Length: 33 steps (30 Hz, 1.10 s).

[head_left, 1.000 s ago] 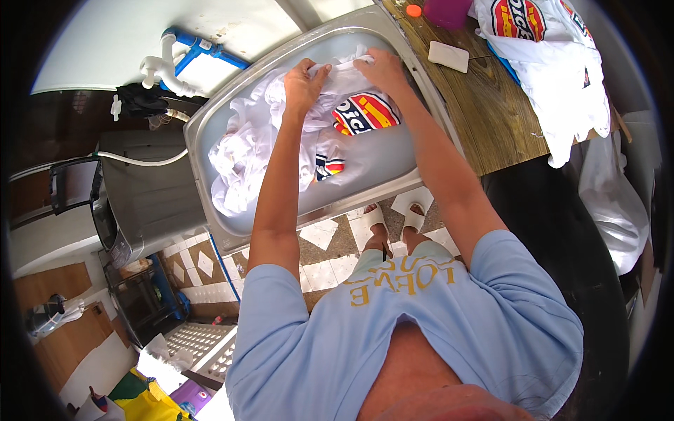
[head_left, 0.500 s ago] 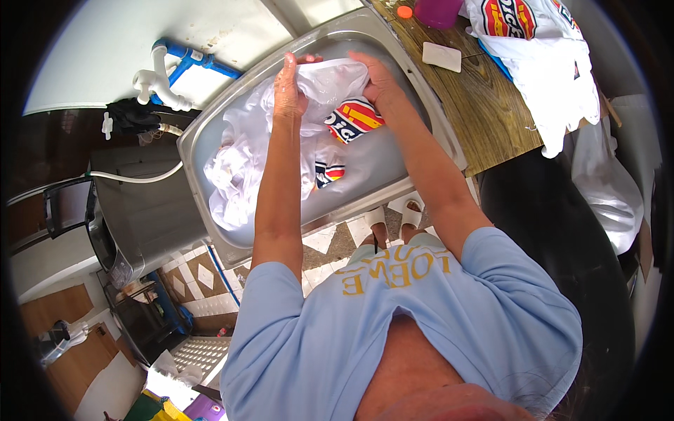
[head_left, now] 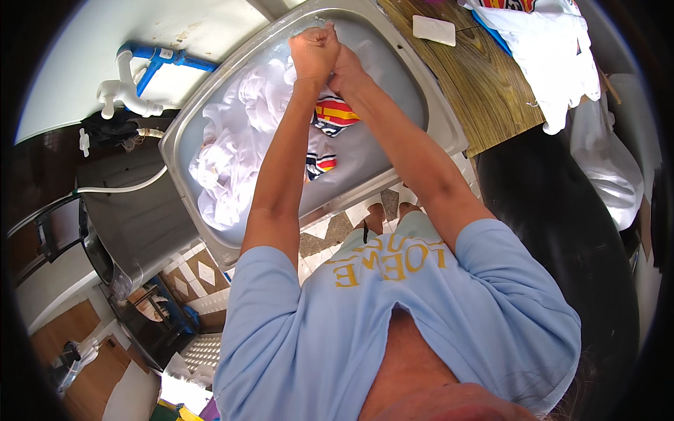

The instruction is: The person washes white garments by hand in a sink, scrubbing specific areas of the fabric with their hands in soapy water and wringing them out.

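Note:
A metal basin point(head_left: 411, 52) of cloudy water holds soaked white garments point(head_left: 232, 158) with red, yellow and dark printed patches. Toward its far end, my left hand point(head_left: 314, 52) is closed in a fist. My right hand point(head_left: 346, 72) presses against it, its fingers also closed. White cloth shows beside the left fist, and a printed patch point(head_left: 335, 114) lies just below the wrists. The two hands grip a bunched white garment, most of it hidden by the fingers. Water splashes at the far side of the fists.
Right of the basin stands a wooden table point(head_left: 467, 91) with a white bar point(head_left: 434, 30) and another printed white garment point(head_left: 544, 59) hanging over its edge. White and blue pipes point(head_left: 126, 84) run along the left wall. A grey appliance point(head_left: 137, 210) with a hose stands left of the basin.
My hands, earlier apart with the cloth stretched between them, have come together and closed at the basin's far end. The camera view has shifted slightly.

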{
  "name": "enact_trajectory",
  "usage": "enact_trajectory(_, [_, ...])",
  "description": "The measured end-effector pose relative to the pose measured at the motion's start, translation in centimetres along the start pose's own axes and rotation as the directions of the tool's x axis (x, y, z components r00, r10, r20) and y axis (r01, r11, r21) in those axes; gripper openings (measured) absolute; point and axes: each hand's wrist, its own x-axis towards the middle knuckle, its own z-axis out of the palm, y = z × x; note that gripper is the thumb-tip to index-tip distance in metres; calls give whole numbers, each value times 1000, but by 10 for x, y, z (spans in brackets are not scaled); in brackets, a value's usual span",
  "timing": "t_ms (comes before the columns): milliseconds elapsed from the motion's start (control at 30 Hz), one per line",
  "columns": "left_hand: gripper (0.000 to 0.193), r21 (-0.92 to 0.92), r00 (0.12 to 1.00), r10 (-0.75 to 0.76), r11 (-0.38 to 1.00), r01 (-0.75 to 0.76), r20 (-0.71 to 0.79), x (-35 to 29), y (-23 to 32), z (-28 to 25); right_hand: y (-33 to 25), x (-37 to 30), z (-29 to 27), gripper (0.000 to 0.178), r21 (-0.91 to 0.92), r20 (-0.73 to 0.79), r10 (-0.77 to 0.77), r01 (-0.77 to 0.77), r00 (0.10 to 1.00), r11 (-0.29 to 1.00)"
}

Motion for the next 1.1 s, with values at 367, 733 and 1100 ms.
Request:
enact_trajectory(367, [35, -657, 915, -353, 645, 389, 196, 13, 39, -2, -6, 34, -46, 24, 236, 499, -136, 16, 856, 972])
enact_trajectory(733, [31, -186, 998, -47, 981, 52, 34, 2, 8, -2, 10, 7, -13, 29, -16, 16, -89, 89, 996, 996])
enact_trajectory(1100, [49, -366, 797, -524, 708, 604, 301, 18, -41, -54, -30, -6, -5, 38, -44, -218, -93, 85, 972, 995])
